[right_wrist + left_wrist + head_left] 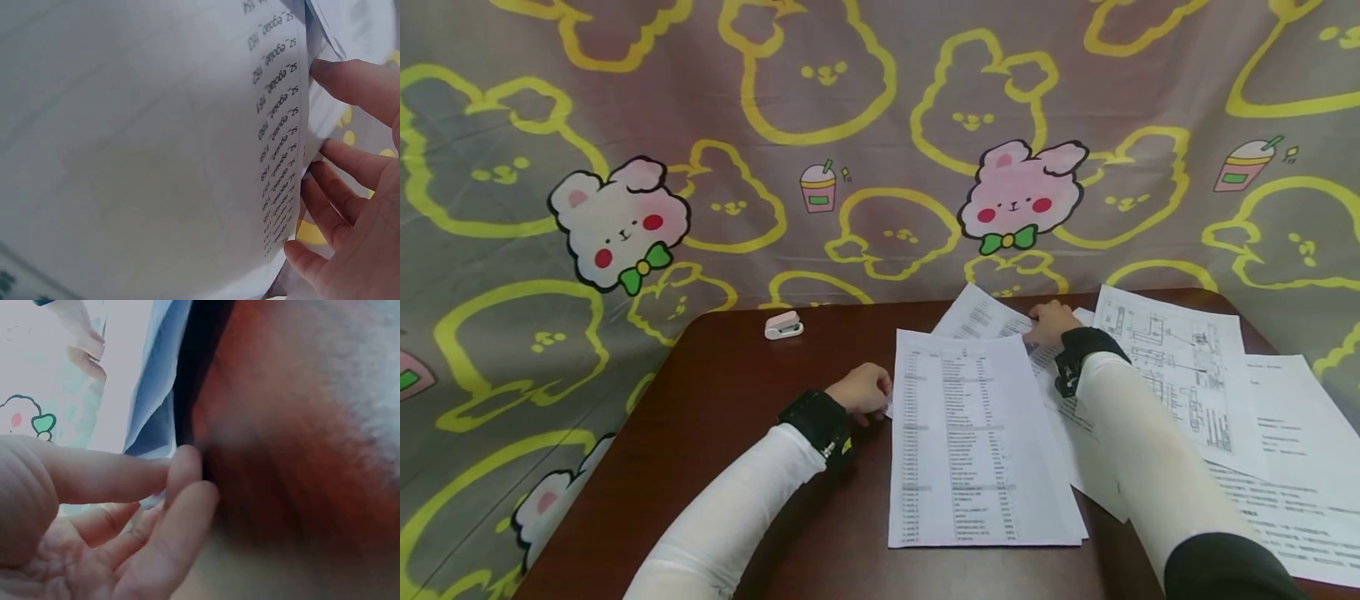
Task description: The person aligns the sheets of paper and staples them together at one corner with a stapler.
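A printed list sheet lies over other sheets in the middle of the table. At its left edge my left hand pinches a paper edge between thumb and fingers. At the far side my right hand reaches over the papers, by a tilted printed sheet partly under the list. In the right wrist view, its thumb and spread fingers touch the edge of a printed page, with a gap between thumb and fingers.
Sheets with a line drawing and text overlap on the right, below my right forearm. A small white and pink stapler stands at the back left of the dark table. A patterned cloth hangs behind.
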`<action>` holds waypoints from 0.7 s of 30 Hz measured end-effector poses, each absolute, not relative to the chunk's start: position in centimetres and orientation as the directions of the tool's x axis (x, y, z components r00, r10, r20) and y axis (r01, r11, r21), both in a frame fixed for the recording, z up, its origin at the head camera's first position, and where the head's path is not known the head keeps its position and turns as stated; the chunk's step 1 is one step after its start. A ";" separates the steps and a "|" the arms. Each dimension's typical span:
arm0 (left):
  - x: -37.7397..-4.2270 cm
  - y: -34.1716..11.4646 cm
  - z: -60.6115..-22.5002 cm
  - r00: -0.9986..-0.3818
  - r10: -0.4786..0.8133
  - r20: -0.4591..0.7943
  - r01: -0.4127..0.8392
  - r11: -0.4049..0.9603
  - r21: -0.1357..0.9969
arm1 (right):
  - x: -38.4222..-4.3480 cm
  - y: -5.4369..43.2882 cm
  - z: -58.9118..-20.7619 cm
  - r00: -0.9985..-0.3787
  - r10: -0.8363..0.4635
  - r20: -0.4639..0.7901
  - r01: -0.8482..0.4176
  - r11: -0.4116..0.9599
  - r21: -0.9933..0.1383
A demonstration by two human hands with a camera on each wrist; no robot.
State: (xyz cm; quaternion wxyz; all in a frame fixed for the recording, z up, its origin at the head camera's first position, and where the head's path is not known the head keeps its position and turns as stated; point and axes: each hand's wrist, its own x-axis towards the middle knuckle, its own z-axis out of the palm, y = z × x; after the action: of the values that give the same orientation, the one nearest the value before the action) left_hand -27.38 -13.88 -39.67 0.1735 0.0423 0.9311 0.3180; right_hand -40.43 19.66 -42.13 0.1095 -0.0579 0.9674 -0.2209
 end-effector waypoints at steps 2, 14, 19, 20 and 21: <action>-27.4 -14.1 -40.0 -0.934 0.206 -0.291 -0.032 0.765 0.643 | -40.2 19.6 -42.1 -0.969 -0.165 -0.186 -0.065 0.892 -0.447; -26.6 -14.8 -40.8 -0.947 0.241 -0.210 0.005 0.668 0.745 | -39.6 19.2 -41.7 -0.981 -0.129 -0.142 -0.029 0.832 -0.554; -26.7 -15.1 -41.0 -0.955 0.228 -0.190 0.008 0.660 0.751 | -39.3 19.0 -41.3 -0.996 -0.063 -0.059 -0.014 0.795 -0.606; -26.8 -15.1 -41.0 -0.958 0.219 -0.185 0.006 0.661 0.750 | -39.4 19.0 -41.2 -0.998 -0.057 -0.034 -0.024 0.789 -0.614; -26.8 -15.2 -41.0 -0.961 0.211 -0.178 0.007 0.663 0.749 | -39.4 18.9 -41.2 -0.999 -0.053 -0.006 -0.039 0.784 -0.620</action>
State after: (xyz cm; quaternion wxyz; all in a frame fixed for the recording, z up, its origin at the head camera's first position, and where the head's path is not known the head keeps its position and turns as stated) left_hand -26.81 -15.23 -41.05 0.1258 0.0603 0.9031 0.4062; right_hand -39.42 18.87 -41.20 0.0114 -0.0243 0.9443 -0.3279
